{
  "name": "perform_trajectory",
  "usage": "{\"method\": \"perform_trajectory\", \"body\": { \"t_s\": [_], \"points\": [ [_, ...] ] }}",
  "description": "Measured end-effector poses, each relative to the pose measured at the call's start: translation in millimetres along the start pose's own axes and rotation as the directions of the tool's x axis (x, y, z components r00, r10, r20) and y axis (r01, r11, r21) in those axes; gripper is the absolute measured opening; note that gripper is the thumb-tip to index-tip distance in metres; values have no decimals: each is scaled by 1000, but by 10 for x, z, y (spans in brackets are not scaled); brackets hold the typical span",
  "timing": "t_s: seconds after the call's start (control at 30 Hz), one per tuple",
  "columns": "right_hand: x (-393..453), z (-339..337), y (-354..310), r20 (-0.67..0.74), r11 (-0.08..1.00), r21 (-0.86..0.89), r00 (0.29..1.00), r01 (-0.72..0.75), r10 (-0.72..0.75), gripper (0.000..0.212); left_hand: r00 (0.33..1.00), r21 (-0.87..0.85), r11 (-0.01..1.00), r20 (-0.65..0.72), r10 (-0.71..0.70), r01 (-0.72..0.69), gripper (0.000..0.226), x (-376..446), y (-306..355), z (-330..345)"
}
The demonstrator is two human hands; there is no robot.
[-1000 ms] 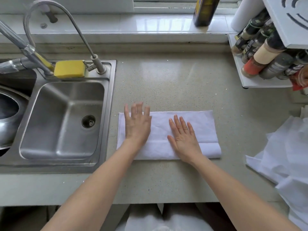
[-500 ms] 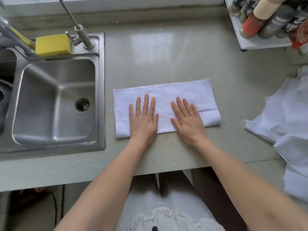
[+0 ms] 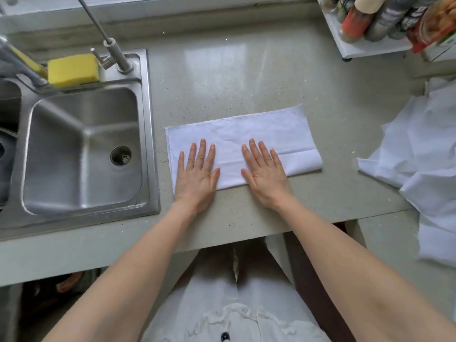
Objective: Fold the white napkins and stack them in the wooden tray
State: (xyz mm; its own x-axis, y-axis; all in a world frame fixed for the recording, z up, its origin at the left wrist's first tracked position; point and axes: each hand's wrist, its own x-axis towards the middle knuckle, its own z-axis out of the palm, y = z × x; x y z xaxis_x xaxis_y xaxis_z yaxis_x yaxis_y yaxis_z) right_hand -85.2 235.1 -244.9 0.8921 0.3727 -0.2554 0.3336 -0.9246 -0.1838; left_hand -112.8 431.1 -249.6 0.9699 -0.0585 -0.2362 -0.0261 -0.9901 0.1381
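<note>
Leftmost, a steel sink (image 3: 81,149) is set into the counter (image 3: 246,75), with a yellow sponge (image 3: 72,69) on its back ledge beside the tap (image 3: 116,54), handy for washing and well apart from the cloth.

Just right of the sink's rim lies the white napkin (image 3: 259,134), already folded into a long band running along the counter's front edge; a lower layer peeks out along its right end, so the halves are not quite flush. The left hand (image 3: 196,172) rests flat on the band's left part and the right hand (image 3: 265,172) on its middle, both with a wide, straight-fingered grip holding nothing. Judging by this, they are pressing the crease down before a further fold. Both wrists overhang the band's near edge, hiding some of it.

Further right, at the counter's right edge, a loose pile of white cloths (image 3: 424,154) waits, probably the unfolded napkins; it is cut off by the frame, so I cannot count them. At the back right corner a rack of spice jars (image 3: 375,23) is also cropped.

No wooden tray is in view, so where the stack goes cannot be told.
</note>
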Motion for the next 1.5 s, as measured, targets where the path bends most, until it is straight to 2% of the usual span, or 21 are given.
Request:
{"method": "perform_trajectory", "body": {
  "t_s": [0.1,0.17,0.23,0.3,0.33,0.4,0.47,0.53,0.6,0.7,0.8,0.93,1.1,1.3,1.43,1.5],
  "points": [
    [0,32,14,13,999,-18,999,35,-34,62,996,45,999,85,12,-16,62,-262,-365,-52],
    [-2,29,-5,21,1000,-10,999,28,-28,66,988,142,990,148,-36,15,64,-344,-505,-155],
    [-24,11,-27,46,1000,5,999,29,-29,63,989,215,976,134,-60,30,68,-331,-506,-286],
    [-8,-40,-63,58,994,100,997,36,-42,59,997,195,981,78,2,-17,74,-233,-370,-407],
    [8,-85,-88,20,975,219,999,27,-32,56,996,157,985,74,57,-68,78,-148,-268,-456],
    [33,-212,-101,-133,864,503,985,-29,110,48,980,66,984,122,159,-168,89,53,-32,-522],
    [68,-365,-7,-248,787,604,909,-125,334,42,964,-12,982,188,188,-189,102,232,178,-565],
    [116,-510,215,-237,781,550,841,-297,486,45,954,-49,985,246,173,-166,113,386,311,-578],
    [152,-601,494,-121,741,455,789,-495,602,53,946,-49,990,291,141,-132,124,497,370,-575],
    [206,-676,763,-20,702,359,747,-615,665,60,926,-55,995,363,102,-88,137,589,365,-582],
    [338,-711,828,58,678,398,754,-619,654,54,914,-31,996,396,85,-80,143,633,366,-610],
    [416,-718,880,130,622,537,784,-570,607,16,911,-3,998,407,63,-67,148,649,378,-605],
    [320,-705,1045,21,586,714,848,-383,529,25,909,38,997,415,42,-64,152,708,457,-632],
    [7,-777,1494,-136,564,779,804,-275,579,33,903,8,993,417,100,-114,158,801,963,-525],
    [-94,-913,1544,-146,490,842,780,-225,609,38,899,33,989,423,114,-142,158,904,1145,-513],
    [-95,-1014,1465,-161,485,853,786,-193,597,41,890,-21,988,432,148,-154,155,912,1155,-541]
  ]
}}
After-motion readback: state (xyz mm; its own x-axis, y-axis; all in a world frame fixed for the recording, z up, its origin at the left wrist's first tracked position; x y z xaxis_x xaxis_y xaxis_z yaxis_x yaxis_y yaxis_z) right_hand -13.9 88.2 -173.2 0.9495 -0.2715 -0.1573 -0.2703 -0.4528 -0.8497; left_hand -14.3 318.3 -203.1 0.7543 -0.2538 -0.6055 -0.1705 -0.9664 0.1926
